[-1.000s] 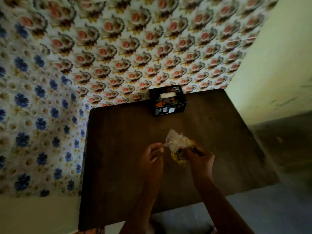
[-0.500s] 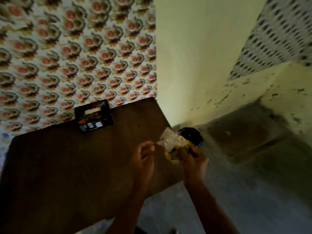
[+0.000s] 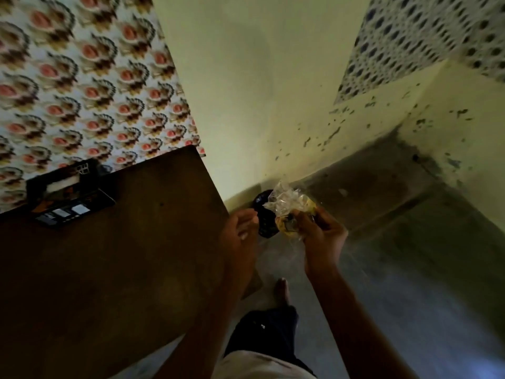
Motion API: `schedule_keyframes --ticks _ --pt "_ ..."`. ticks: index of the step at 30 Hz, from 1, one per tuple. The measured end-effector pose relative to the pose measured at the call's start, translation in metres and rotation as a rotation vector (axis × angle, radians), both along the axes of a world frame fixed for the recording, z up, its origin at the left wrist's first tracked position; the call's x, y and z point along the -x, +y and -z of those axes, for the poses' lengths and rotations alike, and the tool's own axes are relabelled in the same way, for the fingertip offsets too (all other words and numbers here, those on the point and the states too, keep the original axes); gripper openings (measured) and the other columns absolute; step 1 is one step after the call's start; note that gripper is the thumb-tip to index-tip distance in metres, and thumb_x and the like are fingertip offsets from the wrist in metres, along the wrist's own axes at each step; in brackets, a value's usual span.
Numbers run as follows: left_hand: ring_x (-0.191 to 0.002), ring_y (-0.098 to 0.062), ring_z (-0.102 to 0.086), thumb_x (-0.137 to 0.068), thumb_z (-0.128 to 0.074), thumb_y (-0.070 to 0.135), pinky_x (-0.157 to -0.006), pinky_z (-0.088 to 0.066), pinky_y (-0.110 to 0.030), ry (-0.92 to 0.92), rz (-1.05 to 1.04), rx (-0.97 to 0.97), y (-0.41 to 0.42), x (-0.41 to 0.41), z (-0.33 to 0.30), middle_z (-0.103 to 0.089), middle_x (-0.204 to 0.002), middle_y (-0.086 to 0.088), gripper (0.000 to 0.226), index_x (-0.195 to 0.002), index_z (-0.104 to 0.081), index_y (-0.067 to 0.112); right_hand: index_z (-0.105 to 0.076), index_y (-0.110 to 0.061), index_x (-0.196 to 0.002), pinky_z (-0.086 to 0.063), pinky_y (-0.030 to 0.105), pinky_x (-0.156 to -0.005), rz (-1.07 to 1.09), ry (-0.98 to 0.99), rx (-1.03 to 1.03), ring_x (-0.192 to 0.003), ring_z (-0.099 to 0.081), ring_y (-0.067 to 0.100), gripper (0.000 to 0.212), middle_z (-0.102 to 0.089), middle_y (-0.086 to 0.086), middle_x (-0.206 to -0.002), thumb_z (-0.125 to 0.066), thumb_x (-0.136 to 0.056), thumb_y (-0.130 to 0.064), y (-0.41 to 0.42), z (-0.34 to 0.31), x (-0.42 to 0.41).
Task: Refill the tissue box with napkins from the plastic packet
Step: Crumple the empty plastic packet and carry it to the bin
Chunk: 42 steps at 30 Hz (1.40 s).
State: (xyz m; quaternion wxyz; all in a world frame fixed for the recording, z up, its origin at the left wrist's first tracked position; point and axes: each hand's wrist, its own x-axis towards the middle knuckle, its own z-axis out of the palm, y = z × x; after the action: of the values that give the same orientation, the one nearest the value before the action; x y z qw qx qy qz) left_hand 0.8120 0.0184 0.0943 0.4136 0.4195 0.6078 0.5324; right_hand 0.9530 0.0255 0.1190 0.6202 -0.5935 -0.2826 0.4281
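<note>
My right hand [image 3: 319,236] grips a crumpled clear plastic packet [image 3: 289,206] with yellow print, held out past the table's right edge, over the floor. My left hand [image 3: 241,231] hovers just left of the packet with its fingers loosely curled and nothing in it. The black tissue box [image 3: 68,195] sits at the far left end of the brown table [image 3: 123,255], against the patterned wall, with white napkins showing in its open top.
A dark round bin [image 3: 263,214] stands on the floor in the corner, partly hidden behind the packet and my hands. A bare foot [image 3: 281,291] and dark trouser leg are below. Yellow stained walls close the corner; grey floor spreads to the right.
The view has swung right, away from the table toward the floor corner. Both hands, with the packet, have moved off the tabletop and now hang above the dark bin.
</note>
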Motion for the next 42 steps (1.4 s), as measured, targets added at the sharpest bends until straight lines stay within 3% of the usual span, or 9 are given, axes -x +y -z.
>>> schedule_keyframes --ticks 11,15,19,24,31,34,36,40,42 --pt "-0.095 0.003 -0.067 -0.096 -0.064 0.012 -0.08 -0.053 -0.012 -0.002 -0.172 0.111 0.142 -0.069 0.032 -0.071 -0.104 0.005 0.015 -0.11 -0.067 0.013 -0.08 -0.024 -0.094 -0.063 0.035 -0.065 -0.129 -0.057 0.138 -0.074 -0.077 0.019 0.031 -0.08 -0.002 -0.082 -0.082 -0.075 0.0 0.153 0.027 -0.068" --pt "-0.086 0.013 -0.065 -0.094 -0.065 0.008 -0.075 -0.05 -0.006 0.026 -0.238 0.194 0.192 -0.082 0.055 -0.069 -0.097 0.009 0.012 -0.102 -0.066 0.017 -0.077 -0.007 -0.105 -0.061 0.026 -0.06 -0.172 -0.04 0.228 -0.067 -0.075 0.008 0.03 -0.078 0.0 -0.084 -0.079 -0.077 0.004 0.213 0.054 -0.085" --pt "-0.093 0.001 -0.066 -0.093 -0.063 0.003 -0.075 -0.048 -0.005 0.025 -0.261 0.318 0.236 -0.091 0.098 -0.069 -0.102 0.002 0.015 -0.105 -0.065 0.011 -0.075 -0.012 -0.102 -0.058 0.019 -0.053 -0.252 -0.068 0.279 -0.06 -0.072 0.001 0.03 -0.076 -0.011 -0.075 -0.078 -0.078 0.005 0.269 0.104 -0.095" --pt "-0.099 -0.007 -0.066 -0.094 -0.063 0.011 -0.079 -0.051 -0.014 -0.073 -0.38 0.524 0.299 -0.104 0.189 -0.068 -0.099 0.012 0.018 -0.111 -0.067 0.014 -0.075 -0.007 -0.111 -0.056 0.016 -0.054 -0.412 -0.19 0.381 -0.069 -0.074 0.003 0.031 -0.078 0.003 -0.091 -0.076 -0.081 0.0 0.343 0.198 -0.105" --pt "-0.102 -0.026 -0.068 -0.093 -0.065 0.011 -0.091 -0.055 -0.04 -0.087 -0.486 0.767 0.352 -0.098 0.377 -0.071 -0.112 -0.015 0.024 -0.117 -0.064 0.006 -0.076 -0.029 -0.104 -0.062 0.034 -0.07 -0.628 -0.335 0.493 -0.08 -0.076 0.016 0.031 -0.078 -0.002 -0.089 -0.077 -0.078 -0.011 0.418 0.39 -0.109" --pt "-0.108 -0.03 -0.067 -0.09 -0.068 0.015 -0.099 -0.054 -0.044 -0.101 -0.515 0.911 0.352 -0.09 0.462 -0.07 -0.118 -0.019 0.032 -0.119 -0.063 0.004 -0.075 -0.021 -0.102 -0.063 0.039 -0.069 -0.712 -0.425 0.53 -0.083 -0.074 0.021 0.028 -0.077 0.003 -0.091 -0.07 -0.074 -0.023 0.432 0.472 -0.103" --pt "-0.109 -0.029 -0.065 -0.087 -0.068 0.021 -0.101 -0.05 -0.04 -0.005 -0.462 0.991 0.35 -0.087 0.515 -0.068 -0.118 -0.018 0.039 -0.12 -0.063 0.001 -0.072 -0.026 -0.1 -0.063 0.042 -0.074 -0.778 -0.455 0.583 -0.087 -0.073 0.023 0.029 -0.075 0.002 -0.092 -0.065 -0.073 -0.019 0.434 0.534 -0.096" --pt "-0.065 0.005 -0.057 -0.093 -0.062 0.005 -0.068 -0.048 -0.022 -0.02 -0.452 1.044 0.352 -0.085 0.591 -0.056 -0.077 0.001 0.006 -0.09 -0.061 0.01 -0.068 -0.023 -0.095 -0.054 0.035 -0.068 -0.87 -0.617 0.641 -0.081 -0.064 0.022 0.028 -0.066 0.0 -0.085 -0.06 -0.081 -0.001 0.433 0.618 -0.073" --pt "-0.086 -0.009 -0.066 -0.09 -0.065 0.006 -0.08 -0.051 -0.026 -0.144 -0.548 1.021 0.352 -0.086 0.625 -0.066 -0.098 -0.006 0.022 -0.111 -0.064 0.006 -0.067 -0.014 -0.103 -0.045 0.031 -0.067 -0.932 -0.723 0.636 -0.081 -0.058 0.02 0.02 -0.066 0.004 -0.09 -0.06 -0.087 -0.003 0.437 0.651 -0.06"
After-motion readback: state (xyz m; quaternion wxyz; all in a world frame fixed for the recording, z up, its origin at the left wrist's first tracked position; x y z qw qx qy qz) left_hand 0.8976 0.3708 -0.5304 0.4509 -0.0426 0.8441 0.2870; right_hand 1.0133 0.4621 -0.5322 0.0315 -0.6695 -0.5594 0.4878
